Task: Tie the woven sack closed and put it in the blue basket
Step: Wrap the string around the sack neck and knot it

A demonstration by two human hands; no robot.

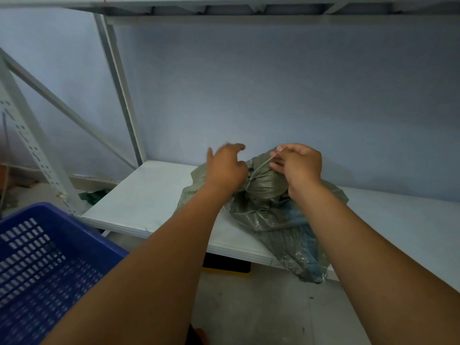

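White metal shelf (pixel 149 195); blue basket (pixel 37 257) at lower left, well apart from green woven sack (pixel 268 212) lying on shelf, bottom end overhanging front edge. Left hand (pixel 227 168) against gathered neck, grip blurred, not determinable. Right hand (pixel 297 163) pinching pale string (pixel 261 166) looped round neck.

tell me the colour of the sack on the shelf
Olive green woven sack, with blue showing through lower down; head view.

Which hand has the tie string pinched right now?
The right hand: it pinches the pale string running up from the gathered neck of the woven sack. The left hand is blurred beside the neck, with no string visible in it.
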